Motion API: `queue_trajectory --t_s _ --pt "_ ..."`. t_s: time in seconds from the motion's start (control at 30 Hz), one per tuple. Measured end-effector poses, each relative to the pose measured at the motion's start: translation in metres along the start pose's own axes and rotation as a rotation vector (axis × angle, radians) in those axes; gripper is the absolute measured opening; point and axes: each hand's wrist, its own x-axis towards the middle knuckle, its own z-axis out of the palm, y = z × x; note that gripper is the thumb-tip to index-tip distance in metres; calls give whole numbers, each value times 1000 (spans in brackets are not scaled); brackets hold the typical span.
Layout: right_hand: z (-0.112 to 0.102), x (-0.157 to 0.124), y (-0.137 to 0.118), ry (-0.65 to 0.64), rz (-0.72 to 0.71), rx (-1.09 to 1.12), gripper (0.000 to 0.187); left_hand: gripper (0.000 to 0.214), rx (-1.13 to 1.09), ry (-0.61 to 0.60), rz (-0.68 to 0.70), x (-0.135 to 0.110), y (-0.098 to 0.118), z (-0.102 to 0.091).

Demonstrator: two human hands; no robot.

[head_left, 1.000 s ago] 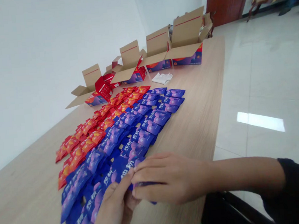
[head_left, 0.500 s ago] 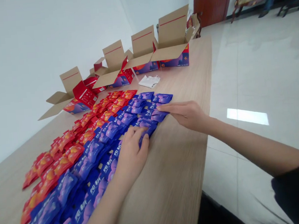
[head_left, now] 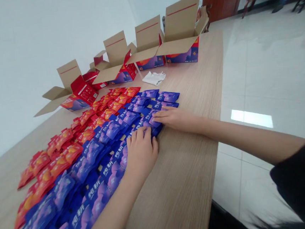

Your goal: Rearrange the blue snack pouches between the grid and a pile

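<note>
- Dozens of blue-purple sachets lie on the wood-grain surface, overlapping in slanted rows that run from the near corner toward the cartons; their white characters face up.
- Dozens of red-orange sachets form a matching overlapped band beside them, on the wall side, and the two bands touch along their length.
- Your left hand is open, palm down, with its fingers resting on the blue-purple sachets near the edge of the band. It grips nothing.
- Your right hand is also open and flat, reaching across from the right, with its fingertips on the far rows. It holds nothing either.
- About five open cardboard cartons stand in a line at the far end of the surface, their flaps raised. From this view you cannot see inside them, so you cannot tell whether they hold anything.
- A crumpled white cloth lies between the cartons and the sachets, just clear of both.
- So far, the sachets are spread out and sorted by colour. All those in view remain on the surface, with none in either hand.
</note>
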Motion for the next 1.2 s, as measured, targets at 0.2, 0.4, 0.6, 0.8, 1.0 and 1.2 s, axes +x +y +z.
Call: queue_trajectory --t_s 0.2,0.4,0.6,0.8,1.0,1.2 --pt "-3 -6 -4 31 24 58 33 38 -22 1 -4 -1 2 2" --pt "-14 -10 0 2 41 115 43 32 -70 6 -69 2 5 -2" --pt "-14 -8 1 -9 29 161 42 36 -21 116 -148 26 14 -11" --pt "-7 -9 -1 12 12 233 41 38 -44 -16 -197 54 17 0" --pt "-1 -11 -2 -18 50 227 44 42 -118 -36 -172 52 13 2" --pt "-13 -23 -18 84 60 160 57 37 -126 127 -149 -26 -17 -44"
